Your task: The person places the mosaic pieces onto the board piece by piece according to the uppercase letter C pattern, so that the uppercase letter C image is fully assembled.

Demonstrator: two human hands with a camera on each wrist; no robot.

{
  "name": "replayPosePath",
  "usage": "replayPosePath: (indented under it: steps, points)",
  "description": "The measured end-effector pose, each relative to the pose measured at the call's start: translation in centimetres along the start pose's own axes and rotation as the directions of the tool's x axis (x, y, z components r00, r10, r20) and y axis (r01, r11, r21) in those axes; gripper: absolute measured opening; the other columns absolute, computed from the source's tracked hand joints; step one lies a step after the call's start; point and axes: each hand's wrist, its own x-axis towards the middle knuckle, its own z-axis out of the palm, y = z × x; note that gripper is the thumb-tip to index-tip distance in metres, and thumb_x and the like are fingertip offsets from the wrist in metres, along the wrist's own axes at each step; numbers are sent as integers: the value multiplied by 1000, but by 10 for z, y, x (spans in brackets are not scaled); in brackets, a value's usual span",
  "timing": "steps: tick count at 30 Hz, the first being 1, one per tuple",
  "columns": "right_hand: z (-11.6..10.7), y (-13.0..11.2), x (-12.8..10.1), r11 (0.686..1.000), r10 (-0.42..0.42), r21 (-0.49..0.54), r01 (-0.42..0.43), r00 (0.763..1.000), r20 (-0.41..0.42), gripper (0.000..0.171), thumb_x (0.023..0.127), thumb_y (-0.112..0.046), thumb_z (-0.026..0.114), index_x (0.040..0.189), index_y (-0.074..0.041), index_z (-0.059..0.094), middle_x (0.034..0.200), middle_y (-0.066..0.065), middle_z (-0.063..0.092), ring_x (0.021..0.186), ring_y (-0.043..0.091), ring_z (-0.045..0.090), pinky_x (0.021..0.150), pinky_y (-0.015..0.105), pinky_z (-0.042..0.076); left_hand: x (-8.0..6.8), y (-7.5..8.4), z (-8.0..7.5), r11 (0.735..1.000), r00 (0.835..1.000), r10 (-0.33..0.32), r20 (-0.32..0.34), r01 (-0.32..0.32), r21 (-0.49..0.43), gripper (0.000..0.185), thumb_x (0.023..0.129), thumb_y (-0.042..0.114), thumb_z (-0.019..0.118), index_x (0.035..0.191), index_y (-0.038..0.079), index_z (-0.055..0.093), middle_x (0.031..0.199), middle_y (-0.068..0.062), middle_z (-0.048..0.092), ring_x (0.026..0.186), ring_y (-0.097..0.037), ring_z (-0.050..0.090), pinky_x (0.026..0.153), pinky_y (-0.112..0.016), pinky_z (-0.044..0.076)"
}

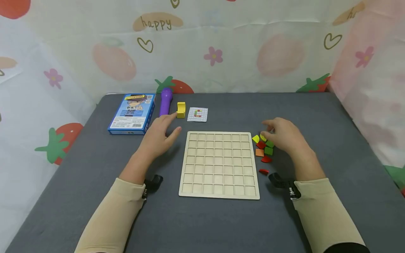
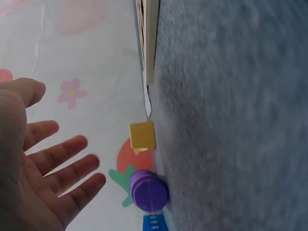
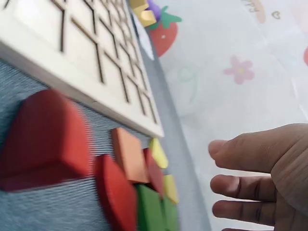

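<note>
Coloured tiles [image 1: 263,149] crowd the grid board's [image 1: 219,165] right edge; both hands hover relaxed, grasping nothing.

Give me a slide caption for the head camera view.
Two open hands, left and right, hover beside an empty wooden grid board, the right above coloured blocks.
</note>
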Motion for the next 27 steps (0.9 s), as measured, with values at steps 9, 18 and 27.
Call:
replayPosePath:
  steps: [9, 18, 27]
  points:
    - [18, 3, 6, 1000, 0, -23, 1, 999, 37, 47, 98, -24, 67, 138, 0, 63, 115, 22, 57, 101, 36, 56, 82, 51, 48, -3, 3, 14, 982, 995, -49, 89, 64, -177, 53, 103, 25, 62, 150, 2, 50, 105, -11, 60, 75, -22, 50, 68, -39, 42]
    - [33, 1, 8, 997, -4, -73, 3, 1000, -15, 40, 97, -26, 71, 126, 1, 72, 113, 21, 60, 96, 34, 56, 81, 50, 49, -4, -6, 26, 953, 965, -61, 256, 132, -273, 55, 101, 21, 65, 150, 2, 49, 90, -6, 56, 70, -19, 48, 68, -38, 40]
    - [34, -1, 7, 995, -10, -100, 2, 996, -83, 35, 96, -20, 67, 124, 0, 73, 111, 20, 58, 93, 36, 57, 76, 51, 50, -3, -9, 33, 975, 944, -16, 329, 88, -206, 54, 95, 19, 71, 144, 2, 57, 90, -6, 52, 77, -19, 46, 74, -37, 37]
